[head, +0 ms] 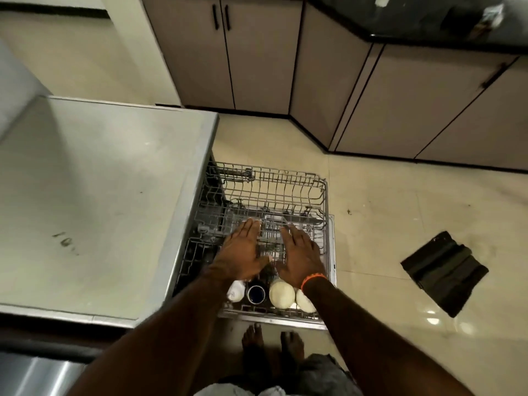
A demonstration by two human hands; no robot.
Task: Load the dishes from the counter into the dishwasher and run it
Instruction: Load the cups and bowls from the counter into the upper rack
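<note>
The grey wire upper rack (285, 184) of the dishwasher is pulled out to the right of the machine's flat grey top (100, 181), above the lowered door (331, 252). Along the rack's near edge sit a white cup (236, 291), a dark blue cup (256, 294) and two white bowls (282, 294) (305, 304). My left hand (243, 250) and my right hand (301, 252), with an orange wristband, hover side by side over the middle of the rack. Both have straight fingers and hold nothing.
Beige cabinets (257, 58) with black handles line the far wall under a dark counter (428, 21). A black mat (444, 271) lies on the tiled floor at the right. My bare feet (271, 347) stand just before the rack.
</note>
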